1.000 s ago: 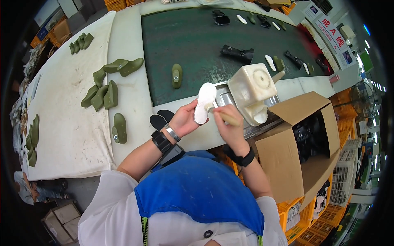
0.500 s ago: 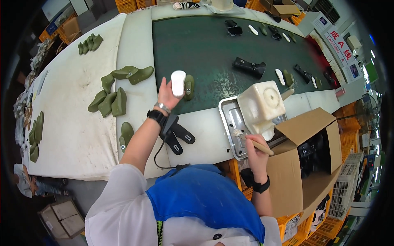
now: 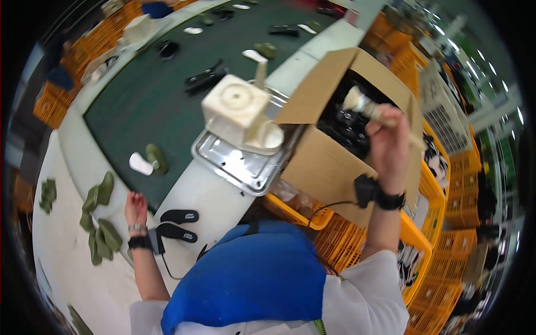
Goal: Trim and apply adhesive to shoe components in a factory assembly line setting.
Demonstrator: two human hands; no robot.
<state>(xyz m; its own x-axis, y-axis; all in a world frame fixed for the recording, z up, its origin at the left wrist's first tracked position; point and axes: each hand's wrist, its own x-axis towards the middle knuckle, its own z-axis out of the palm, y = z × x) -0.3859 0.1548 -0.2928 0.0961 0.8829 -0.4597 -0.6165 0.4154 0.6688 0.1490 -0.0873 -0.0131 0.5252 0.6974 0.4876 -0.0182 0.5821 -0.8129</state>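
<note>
My right hand [image 3: 391, 137] is closed around the wooden handle of a brush [image 3: 363, 103], its pale bristles pointing left over an open cardboard box [image 3: 329, 162]. Black glossy footwear [image 3: 346, 125] shows inside that box. My left hand [image 3: 135, 209] rests by the table's edge, fingers loosely curled, nothing seen in them. Just beyond it on the dark green belt [image 3: 139, 111], a white insole [image 3: 140, 163] lies beside an olive shoe last [image 3: 157, 159]. Two black insoles [image 3: 180, 216] lie to the right of my left wrist.
A white plastic container [image 3: 234, 103] stands in a metal tray [image 3: 251, 181] at the belt's near side. Several olive lasts [image 3: 103, 240] lie on the pale table at left. Black boots [image 3: 206, 77] are spread along the belt. Yellow crates [image 3: 335, 243] stack below the box.
The white insole has left my left hand and lies on the belt. My right hand has lifted the brush from the tray up and right over the box. The view has turned right.
</note>
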